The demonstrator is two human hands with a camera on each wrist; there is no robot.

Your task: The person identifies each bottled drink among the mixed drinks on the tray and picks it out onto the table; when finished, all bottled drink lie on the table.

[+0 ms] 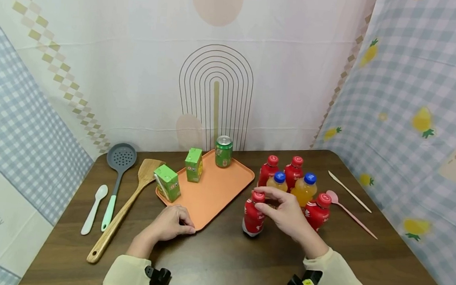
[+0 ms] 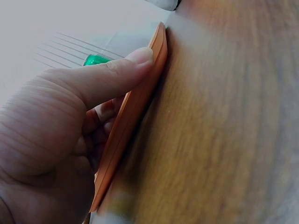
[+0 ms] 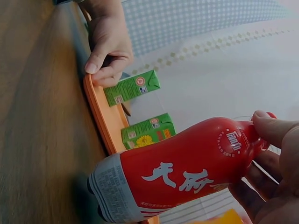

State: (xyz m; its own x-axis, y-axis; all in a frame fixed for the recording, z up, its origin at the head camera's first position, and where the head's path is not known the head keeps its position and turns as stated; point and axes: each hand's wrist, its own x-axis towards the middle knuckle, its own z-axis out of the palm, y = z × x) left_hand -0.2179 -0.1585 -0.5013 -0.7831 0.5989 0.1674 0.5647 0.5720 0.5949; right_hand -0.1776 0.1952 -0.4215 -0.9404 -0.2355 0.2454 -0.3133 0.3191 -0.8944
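Note:
My left hand [image 1: 171,223] pinches the near corner of an orange tray [image 1: 213,189], thumb [image 2: 140,56] against its rim. The tray bears two green drink cartons [image 1: 167,182] at its left side and a green can [image 1: 224,152] at its far end. My right hand [image 1: 284,211] grips a red soda bottle [image 3: 187,163] round its neck and cap, right of the tray. The bottle is upright in the head view; whether its base touches the table I cannot tell. Behind that hand stand two orange juice bottles [image 1: 304,190] with blue caps, and more red bottles [image 1: 318,211].
On the left lie a white spoon [image 1: 94,208], a grey skimmer [image 1: 121,157] with a mint handle, and a wooden spatula [image 1: 124,208], its blade near a carton. A pink spoon [image 1: 351,213] and a thin pale stick [image 1: 349,191] lie on the right. Fabric hangs behind the table.

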